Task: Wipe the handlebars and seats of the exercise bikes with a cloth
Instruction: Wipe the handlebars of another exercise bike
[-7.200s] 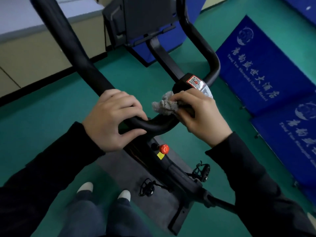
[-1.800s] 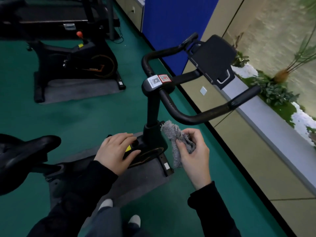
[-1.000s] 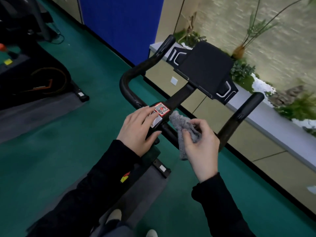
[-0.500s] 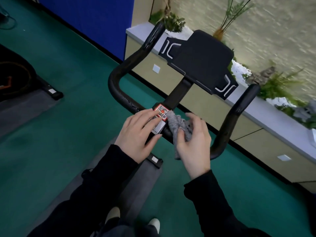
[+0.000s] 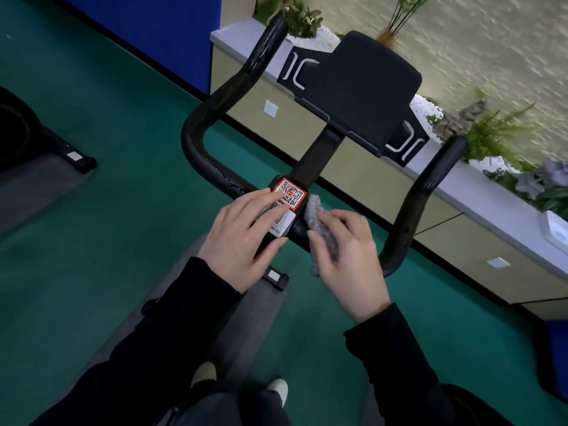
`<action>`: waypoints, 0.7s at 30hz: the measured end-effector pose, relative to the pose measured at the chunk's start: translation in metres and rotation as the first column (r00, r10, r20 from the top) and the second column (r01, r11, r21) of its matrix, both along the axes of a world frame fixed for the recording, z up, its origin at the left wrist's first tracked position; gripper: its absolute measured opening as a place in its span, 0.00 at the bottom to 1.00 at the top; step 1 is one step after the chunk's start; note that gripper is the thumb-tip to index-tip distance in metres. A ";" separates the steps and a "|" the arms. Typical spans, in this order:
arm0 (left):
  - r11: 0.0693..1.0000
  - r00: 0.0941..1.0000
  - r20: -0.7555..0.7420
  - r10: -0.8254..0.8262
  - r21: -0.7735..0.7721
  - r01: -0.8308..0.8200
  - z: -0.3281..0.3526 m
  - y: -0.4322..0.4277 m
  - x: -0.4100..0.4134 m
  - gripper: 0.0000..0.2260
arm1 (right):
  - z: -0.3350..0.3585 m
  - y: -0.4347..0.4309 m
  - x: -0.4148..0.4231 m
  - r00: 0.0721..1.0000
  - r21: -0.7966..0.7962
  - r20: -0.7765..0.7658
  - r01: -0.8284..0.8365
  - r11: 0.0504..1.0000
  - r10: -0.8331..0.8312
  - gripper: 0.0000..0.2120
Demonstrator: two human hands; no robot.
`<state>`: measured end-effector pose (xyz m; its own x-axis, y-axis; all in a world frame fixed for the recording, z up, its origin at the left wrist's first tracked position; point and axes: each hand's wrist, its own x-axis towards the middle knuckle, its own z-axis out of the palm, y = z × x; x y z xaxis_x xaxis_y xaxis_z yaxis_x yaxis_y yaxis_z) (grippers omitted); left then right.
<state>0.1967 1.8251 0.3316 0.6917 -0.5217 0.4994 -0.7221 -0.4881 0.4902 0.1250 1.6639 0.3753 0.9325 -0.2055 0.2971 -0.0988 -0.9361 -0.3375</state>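
The exercise bike's black handlebar (image 5: pixel 196 133) curves in a U before me, with a black tablet holder (image 5: pixel 362 84) above its stem. A red and white QR sticker (image 5: pixel 290 193) marks the centre clamp. My left hand (image 5: pixel 242 235) rests on that clamp, fingers laid nearly straight over the sticker. My right hand (image 5: pixel 347 250) holds a grey cloth (image 5: pixel 313 210) against the bar just right of the clamp, fingers curled over it and thumb on its near side. The seat is out of view.
A grey mat (image 5: pixel 246 318) lies under the bike on the green floor. Another bike's base (image 5: pixel 70 155) stands at the left. A beige ledge with plants (image 5: pixel 491 139) runs behind the handlebar. A blue pad (image 5: pixel 553 358) sits at the lower right.
My right hand has brought the cloth down onto the bar beside the clamp. My left hand stays on the clamp. The view has closed in on the handlebar.
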 end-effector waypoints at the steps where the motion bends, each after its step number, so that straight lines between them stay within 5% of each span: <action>1: 1.000 1.000 0.004 0.001 -0.001 -0.001 -0.001 0.000 0.000 0.18 | 0.000 0.000 0.000 1.000 -0.009 -0.009 -0.005 1.000 0.005 0.13; 10: 1.000 1.000 0.022 0.003 -0.010 -0.003 -0.003 0.001 0.002 0.19 | -0.003 0.005 -0.019 0.971 0.092 0.155 0.166 0.982 -0.179 0.12; 21: 1.000 1.000 0.012 0.002 -0.014 -0.001 -0.003 0.002 0.002 0.19 | -0.008 0.025 -0.010 0.956 0.134 0.228 0.157 0.979 -0.184 0.11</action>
<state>0.1986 1.8269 0.3289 0.6863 -0.5136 0.5150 -0.7273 -0.4822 0.4884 0.1149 1.6889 0.3669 0.7854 -0.4004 0.4720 -0.1575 -0.8667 -0.4732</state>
